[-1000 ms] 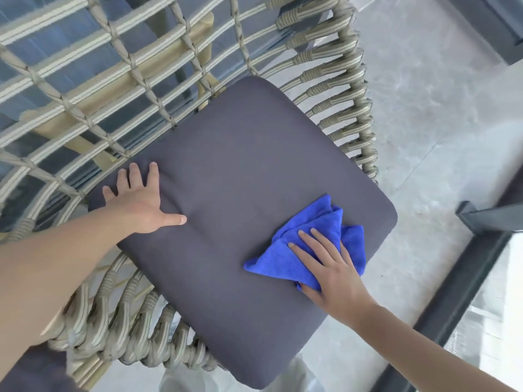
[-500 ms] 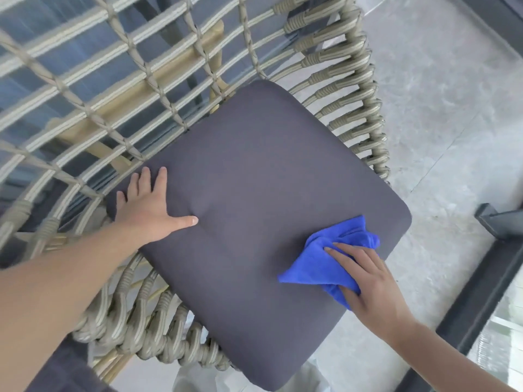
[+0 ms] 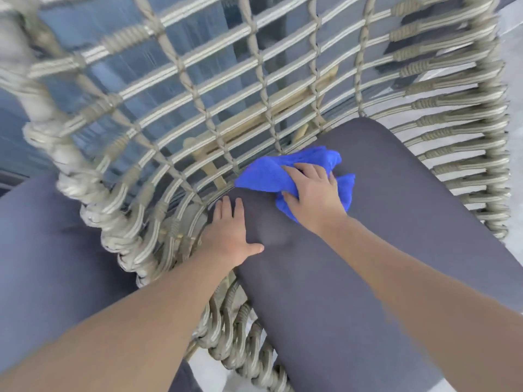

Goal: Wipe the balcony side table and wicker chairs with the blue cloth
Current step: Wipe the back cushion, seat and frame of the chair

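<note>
Overhead, the wicker chair (image 3: 198, 89) fills most of the head view, its woven back and curved sides made of pale rope-like strands with open gaps between them. On its seat lies a dark grey cushion (image 3: 396, 222), running from the back of the chair down toward the lower right edge of the view. A second grey cushion (image 3: 42, 250) shows at the left, outside the chair's braided rim. Pale stone floor (image 3: 512, 66) is visible at the far right through and beyond the side weave.

Both bare forearms reach in from the bottom of the view and stretch forward toward the chair back. The left hand (image 3: 229, 236) lies palm down on the left edge of the seat cushion, close to where the cushion meets the wicker side; its fingers (image 3: 226, 207) are straight and together, pointing toward the chair back, with the thumb spread out to the right across the fabric. It holds nothing.

The right hand (image 3: 314, 193) is just beyond and to the right of the left one, palm down on the blue cloth (image 3: 263, 174). Its fingers are bent over the bunched cloth, gripping it and pressing it onto the rear left part of the cushion, right beside the chair's back weave. The cloth is crumpled, with folds sticking out on both sides of the hand.
</note>
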`<state>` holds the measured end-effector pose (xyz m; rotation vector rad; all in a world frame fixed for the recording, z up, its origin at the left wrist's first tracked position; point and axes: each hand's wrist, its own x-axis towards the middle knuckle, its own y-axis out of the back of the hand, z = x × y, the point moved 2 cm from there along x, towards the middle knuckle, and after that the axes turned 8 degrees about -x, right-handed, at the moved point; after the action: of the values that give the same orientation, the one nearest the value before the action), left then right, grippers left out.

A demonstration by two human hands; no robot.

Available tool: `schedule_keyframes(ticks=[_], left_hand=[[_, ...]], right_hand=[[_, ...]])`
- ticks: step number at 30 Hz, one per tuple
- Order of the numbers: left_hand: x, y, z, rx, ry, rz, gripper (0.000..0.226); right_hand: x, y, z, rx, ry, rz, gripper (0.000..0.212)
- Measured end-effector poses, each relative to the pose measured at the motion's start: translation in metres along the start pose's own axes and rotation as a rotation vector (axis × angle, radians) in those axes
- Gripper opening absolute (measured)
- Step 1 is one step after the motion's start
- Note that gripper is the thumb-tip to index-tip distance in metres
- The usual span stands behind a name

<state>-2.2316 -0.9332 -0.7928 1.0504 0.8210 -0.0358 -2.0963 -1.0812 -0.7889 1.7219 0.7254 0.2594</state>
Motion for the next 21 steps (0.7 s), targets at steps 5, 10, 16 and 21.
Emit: schedule_keyframes(ticks=[5, 10, 16, 21], left_hand=[[0.004, 0.0, -0.009, -0.079, -0.002, -0.022, 0.123], [0.007, 0.004, -0.013, -0.077, 0.034, -0.034, 0.124], [0.007, -0.003, -0.007, -0.021, 0.038, -0.051, 0.126], [0.006, -0.004, -0.004, -0.024, 0.048, -0.063, 0.125]], right_hand=[[0.031, -0.033, -0.032, -0.21, 0.003, -0.175, 0.063], [0.013, -0.031, -0.031, -0.22, 0.093, -0.175, 0.067], [-0.051, -0.036, 0.007, -0.157, 0.119, -0.111, 0.067], [-0.112, -0.041, 0.039, -0.155, 0.093, -0.047, 0.066]])
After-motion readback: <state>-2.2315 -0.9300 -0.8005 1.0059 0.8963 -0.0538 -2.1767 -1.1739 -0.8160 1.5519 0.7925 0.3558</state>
